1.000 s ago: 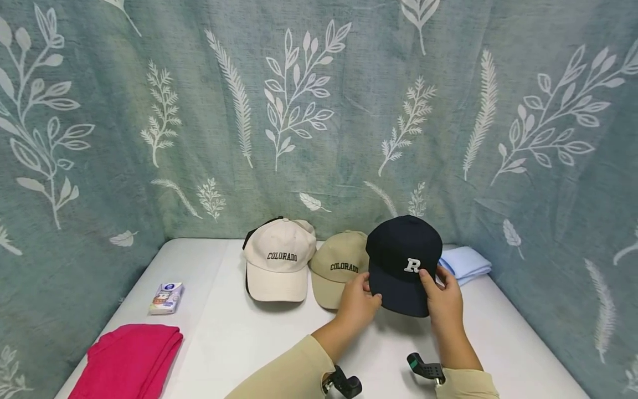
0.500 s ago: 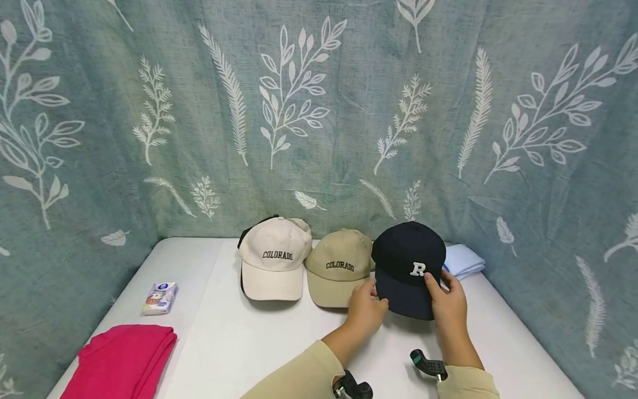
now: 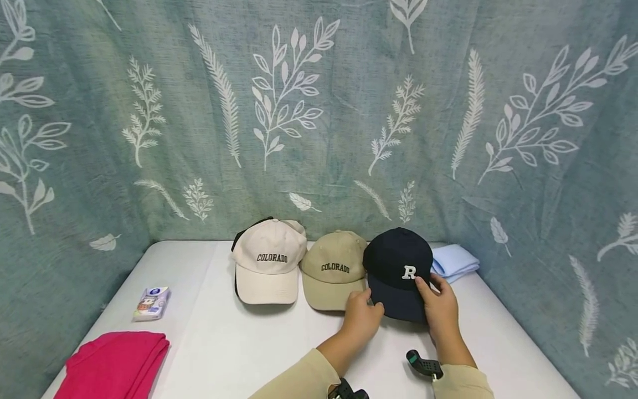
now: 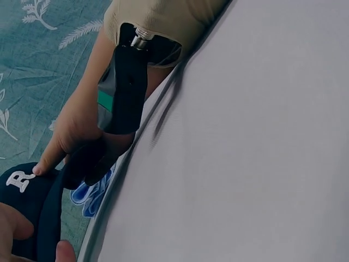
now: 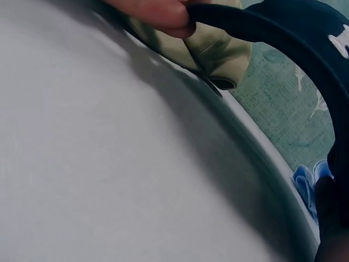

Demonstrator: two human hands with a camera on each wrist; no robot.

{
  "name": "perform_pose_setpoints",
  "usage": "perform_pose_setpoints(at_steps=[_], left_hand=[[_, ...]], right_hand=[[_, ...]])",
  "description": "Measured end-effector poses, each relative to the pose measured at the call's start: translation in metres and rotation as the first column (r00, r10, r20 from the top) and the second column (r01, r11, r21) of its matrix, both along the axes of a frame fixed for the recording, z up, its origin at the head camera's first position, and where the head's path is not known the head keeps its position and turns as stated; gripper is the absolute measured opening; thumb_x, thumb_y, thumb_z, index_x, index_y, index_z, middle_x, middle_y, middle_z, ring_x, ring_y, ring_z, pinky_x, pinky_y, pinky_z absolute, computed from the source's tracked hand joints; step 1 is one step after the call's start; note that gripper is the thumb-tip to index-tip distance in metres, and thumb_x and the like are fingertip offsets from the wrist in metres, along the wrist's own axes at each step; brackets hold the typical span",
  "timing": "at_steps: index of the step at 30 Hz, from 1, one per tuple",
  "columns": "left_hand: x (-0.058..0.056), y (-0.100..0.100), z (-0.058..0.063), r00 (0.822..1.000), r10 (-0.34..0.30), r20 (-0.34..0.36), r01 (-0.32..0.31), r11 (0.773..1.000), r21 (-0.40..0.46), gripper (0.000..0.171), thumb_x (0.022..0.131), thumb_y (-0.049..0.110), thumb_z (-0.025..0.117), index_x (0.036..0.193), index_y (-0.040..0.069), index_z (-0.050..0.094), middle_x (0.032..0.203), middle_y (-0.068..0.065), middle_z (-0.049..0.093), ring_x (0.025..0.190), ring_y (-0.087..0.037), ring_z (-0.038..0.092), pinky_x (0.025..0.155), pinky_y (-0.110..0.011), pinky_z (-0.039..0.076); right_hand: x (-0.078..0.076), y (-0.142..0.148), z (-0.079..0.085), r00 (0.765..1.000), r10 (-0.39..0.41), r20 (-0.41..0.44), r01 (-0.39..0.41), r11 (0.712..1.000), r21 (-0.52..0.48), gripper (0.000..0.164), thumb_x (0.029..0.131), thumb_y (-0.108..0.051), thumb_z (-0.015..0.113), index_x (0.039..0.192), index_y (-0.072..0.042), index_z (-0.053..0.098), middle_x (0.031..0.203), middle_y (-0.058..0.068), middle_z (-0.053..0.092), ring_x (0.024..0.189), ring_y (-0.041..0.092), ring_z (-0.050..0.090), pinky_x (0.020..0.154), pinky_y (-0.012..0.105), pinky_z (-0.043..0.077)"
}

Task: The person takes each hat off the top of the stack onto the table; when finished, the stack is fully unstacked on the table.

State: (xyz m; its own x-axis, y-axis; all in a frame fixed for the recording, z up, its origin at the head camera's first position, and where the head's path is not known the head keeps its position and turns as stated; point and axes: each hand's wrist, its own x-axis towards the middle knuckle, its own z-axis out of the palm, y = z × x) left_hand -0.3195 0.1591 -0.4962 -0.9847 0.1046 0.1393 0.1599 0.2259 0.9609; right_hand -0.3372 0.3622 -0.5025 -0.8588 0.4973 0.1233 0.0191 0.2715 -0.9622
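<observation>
A navy baseball cap [image 3: 399, 260] with a white letter R is between my two hands, at the right end of a row of caps. My left hand [image 3: 360, 315] pinches the left edge of its brim; the pinch shows in the right wrist view, where the brim [image 5: 229, 21] stands off the table. My right hand [image 3: 441, 307] grips the other side, thumb on the front beside the R and fingers partly hidden behind. Just left of it sits a tan cap [image 3: 334, 266] lettered COLORADO, then a cream cap [image 3: 269, 260] with the same lettering and something black behind it.
A folded light-blue cloth [image 3: 454, 261] lies behind the navy cap at the right. On the left are a small tissue pack [image 3: 152, 303] and a folded pink cloth [image 3: 117, 363]. A patterned curtain [image 3: 299, 111] encloses the white table [image 3: 224, 343] on the visible sides.
The navy cap has come down and shifted right off the tan cap, which it partly covered, and now stands beside it. Both hands have kept hold and moved with it.
</observation>
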Motion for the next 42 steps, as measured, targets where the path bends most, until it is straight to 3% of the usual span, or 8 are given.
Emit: perform_pose_setpoints(at_steps=[8,15,20,23,25,28,32,42], left_hand=[[-0.003,-0.001,0.0,0.998,0.005,0.058,-0.006,1.0,0.025,0.057,0.093,0.014,0.064,0.142,-0.014,0.055,0.139,-0.025,0.054,0.138,-0.04,0.05,0.116,-0.051,0.043],[-0.002,-0.001,-0.002,0.996,0.019,0.087,-0.02,1.0,0.014,0.059,0.089,0.008,0.063,0.143,-0.014,0.054,0.141,-0.027,0.053,0.14,-0.041,0.049,0.118,-0.052,0.041],[-0.001,-0.002,-0.002,0.995,0.009,0.104,-0.011,1.0,0.019,0.058,0.088,0.011,0.063,0.14,-0.013,0.057,0.139,-0.025,0.055,0.136,-0.039,0.053,0.115,-0.052,0.045],[0.0,-0.003,-0.003,0.993,-0.006,0.118,0.004,1.0,0.021,0.056,0.089,0.014,0.062,0.139,-0.01,0.06,0.14,-0.024,0.057,0.135,-0.038,0.055,0.114,-0.05,0.046],[0.0,-0.003,-0.003,0.992,-0.016,0.126,0.014,1.0,0.018,0.054,0.089,0.016,0.062,0.138,-0.007,0.063,0.142,-0.022,0.059,0.137,-0.038,0.054,0.114,-0.051,0.046],[0.001,-0.001,-0.005,0.99,-0.034,0.14,0.031,0.999,0.023,0.053,0.09,0.018,0.062,0.139,-0.004,0.063,0.145,-0.02,0.06,0.141,-0.036,0.052,0.117,-0.05,0.044],[0.003,0.0,-0.004,0.985,-0.054,0.166,0.05,0.998,0.03,0.055,0.09,0.018,0.061,0.141,-0.003,0.061,0.146,-0.018,0.061,0.141,-0.035,0.053,0.117,-0.05,0.044],[0.007,0.001,-0.001,0.977,-0.109,0.184,0.116,0.993,-0.027,0.058,0.09,0.022,0.06,0.144,0.0,0.06,0.15,-0.017,0.058,0.147,-0.038,0.047,0.122,-0.054,0.037]], right_hand=[[-0.006,0.004,-0.001,0.998,0.06,0.007,-0.06,0.998,0.011,0.077,0.097,-0.049,0.073,0.157,-0.008,0.045,0.16,0.013,0.048,0.099,-0.009,0.057,0.075,0.008,0.05],[-0.007,0.002,0.0,0.991,0.129,0.039,-0.13,0.992,0.004,0.073,0.101,-0.037,0.071,0.16,-0.008,0.04,0.151,0.023,0.055,0.088,-0.015,0.06,0.075,0.01,0.054],[-0.006,0.001,-0.001,0.991,0.128,0.05,-0.128,0.992,0.01,0.074,0.101,-0.038,0.07,0.162,-0.008,0.038,0.155,0.023,0.051,0.112,0.004,0.065,0.076,0.007,0.052],[-0.006,0.002,-0.002,0.991,0.125,0.055,-0.127,0.992,0.02,0.074,0.102,-0.036,0.069,0.162,-0.007,0.037,0.159,0.022,0.046,0.135,0.026,0.057,0.077,0.003,0.048],[-0.007,0.004,-0.003,0.99,0.123,0.064,-0.126,0.991,0.034,0.072,0.103,-0.035,0.068,0.161,-0.006,0.037,0.162,0.021,0.044,0.142,0.031,0.05,0.082,0.003,0.047],[-0.007,0.006,-0.004,0.99,0.11,0.085,-0.116,0.99,0.077,0.067,0.104,-0.032,0.067,0.159,-0.005,0.04,0.161,0.022,0.044,0.147,0.033,0.046,0.102,0.018,0.048],[-0.006,0.008,-0.004,0.991,0.101,0.091,-0.111,0.987,0.117,0.063,0.104,-0.029,0.066,0.156,-0.002,0.044,0.16,0.025,0.043,0.149,0.037,0.042,0.12,0.046,0.04],[-0.005,0.011,-0.005,0.995,0.072,0.072,-0.081,0.986,0.145,0.056,0.104,-0.023,0.065,0.152,0.001,0.048,0.158,0.025,0.046,0.149,0.04,0.043,0.123,0.05,0.035]])
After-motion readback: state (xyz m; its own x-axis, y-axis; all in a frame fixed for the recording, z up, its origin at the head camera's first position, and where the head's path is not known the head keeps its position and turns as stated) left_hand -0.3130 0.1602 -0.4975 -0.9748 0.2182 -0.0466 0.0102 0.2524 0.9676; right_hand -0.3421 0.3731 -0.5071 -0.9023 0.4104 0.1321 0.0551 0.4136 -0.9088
